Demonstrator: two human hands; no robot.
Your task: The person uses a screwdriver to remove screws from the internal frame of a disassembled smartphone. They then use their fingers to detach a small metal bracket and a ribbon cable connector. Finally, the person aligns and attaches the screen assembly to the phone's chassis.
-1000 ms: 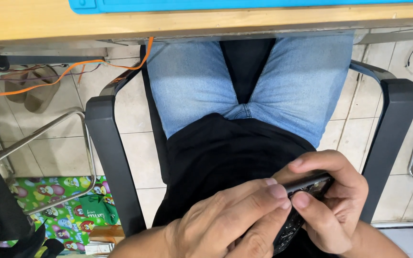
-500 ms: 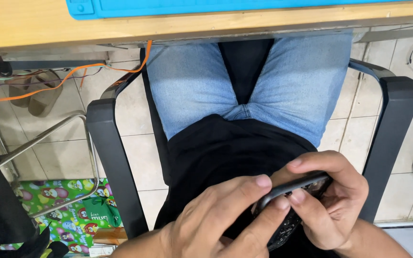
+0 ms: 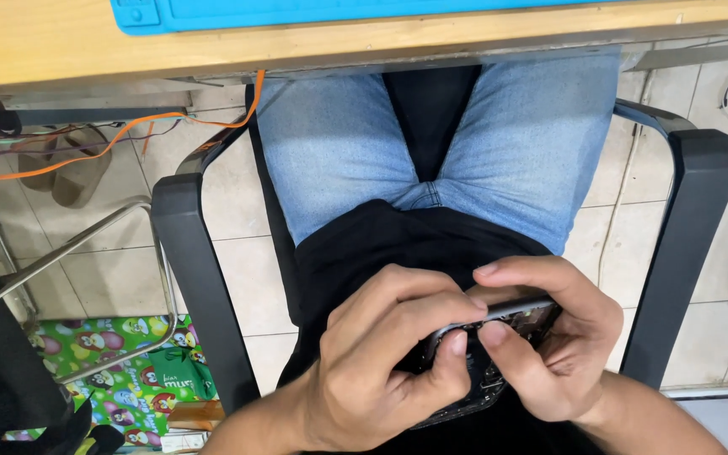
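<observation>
I hold a small black phone-like device (image 3: pixel 511 324) over my lap, its back open and dark parts showing inside. My left hand (image 3: pixel 381 362) wraps its left side, with thumb and forefinger pressing on its near edge. From the right, my right hand (image 3: pixel 549 337) grips the device, fingers curled over its top edge and thumb on its face. Both hands hide most of the device. Below them are my black shirt and blue jeans (image 3: pixel 339 160).
I sit in a black armchair, with armrests on the left (image 3: pixel 191 261) and right (image 3: pixel 688 227). A wooden table edge (image 3: pixel 212 46) with a blue mat (image 3: pixel 297 13) lies ahead. Orange cable (image 3: pixel 111 143), sandals (image 3: pixel 73 173), a colourful bag (image 3: pixel 120 371) and a metal chair frame (image 3: pixel 86 244) occupy the tiled floor.
Both hands have risen further into view with the device. My left fingers have shifted along its near edge, and the open back shows more.
</observation>
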